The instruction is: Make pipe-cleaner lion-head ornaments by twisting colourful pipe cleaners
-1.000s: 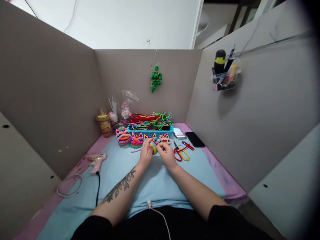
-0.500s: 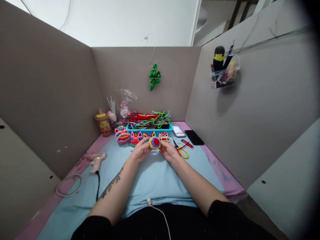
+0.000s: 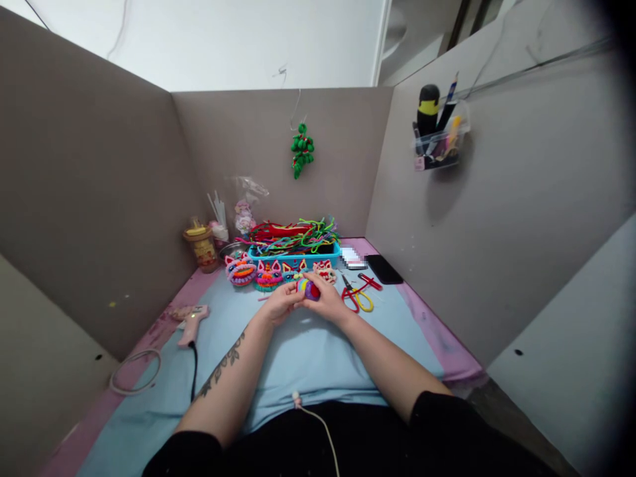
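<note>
Head view, the only one: both hands meet over the blue mat (image 3: 308, 358), holding a small round coil of pipe cleaner (image 3: 309, 289), purple outside with a red centre and a bit of yellow and green at its left edge. The left hand (image 3: 279, 303) has its fingers curled narrowly around the coil's left side, thumb on top, likely to steady it; the right hand (image 3: 328, 301) pinches it from the right, fingers closed on the rim, so the piece sits between the two hands just above the mat. Just behind the hands stands a row of finished cat faces (image 3: 268, 273) in front of a blue basket (image 3: 298, 254) heaped with loose pipe cleaners, close at hand for reaching. Red and yellow scissors (image 3: 358, 296) lie just right of the right hand. A pink glue gun (image 3: 191, 320) rests well to the left, its cord trailing toward the person. A black phone (image 3: 383, 268) lies by the right wall.
</note>
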Available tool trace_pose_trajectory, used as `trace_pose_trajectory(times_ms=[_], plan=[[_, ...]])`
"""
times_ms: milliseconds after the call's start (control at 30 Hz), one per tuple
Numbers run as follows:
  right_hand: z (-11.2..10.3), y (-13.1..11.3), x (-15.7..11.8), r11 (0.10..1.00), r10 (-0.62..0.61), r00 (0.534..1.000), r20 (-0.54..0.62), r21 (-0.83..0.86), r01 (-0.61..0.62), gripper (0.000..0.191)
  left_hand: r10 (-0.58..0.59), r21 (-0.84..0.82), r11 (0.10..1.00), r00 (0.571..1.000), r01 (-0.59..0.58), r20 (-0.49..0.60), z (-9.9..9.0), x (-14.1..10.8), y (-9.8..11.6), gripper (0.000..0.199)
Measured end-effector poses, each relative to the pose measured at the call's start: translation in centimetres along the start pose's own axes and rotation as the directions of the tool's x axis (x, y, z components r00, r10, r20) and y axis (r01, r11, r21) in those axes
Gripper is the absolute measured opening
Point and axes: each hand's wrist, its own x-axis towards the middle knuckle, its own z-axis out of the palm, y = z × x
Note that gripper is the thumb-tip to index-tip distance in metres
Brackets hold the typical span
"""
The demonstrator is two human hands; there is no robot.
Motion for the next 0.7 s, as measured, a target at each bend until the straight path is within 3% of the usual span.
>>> trace_pose_trajectory(times_ms=[167,367,467,567,700], plan=[[0.0,-0.1,-0.3,0.994,-0.041,0.999,0.006,-0.097,0.041,0.065,-0.004,0.071,0.997,0.999,0.007,-0.051,0.0,0.1,-0.2,0.038],[0.1,-1.1,-0.6,0.985,0.017,1.000,-0.019,-0.173,-0.020,0.067,0.010,0.067,0.998,0.993,-0.003,-0.117,-0.1,0.3,-0.4,0.034],[-0.4,-1.3,-0.4,0.984,-0.103,0.988,0.117,-0.136,0.119,0.085,-0.011,0.022,1.000,0.995,0.013,-0.095,-0.2,0.3,-0.4,0.031],[-0.7,-1.1,-0.2,0.962,-0.243,0.942,0.231,-0.064,0.264,0.096,-0.025,-0.051,0.998,0.997,0.021,-0.070,-0.3,0.2,-0.4,0.033],[-0.5,-0.6,-0.1,0.969,-0.225,0.962,0.157,-0.068,0.238,0.081,-0.059,-0.101,0.993,0.998,0.055,-0.033,-0.1,0.3,-0.7,0.034]])
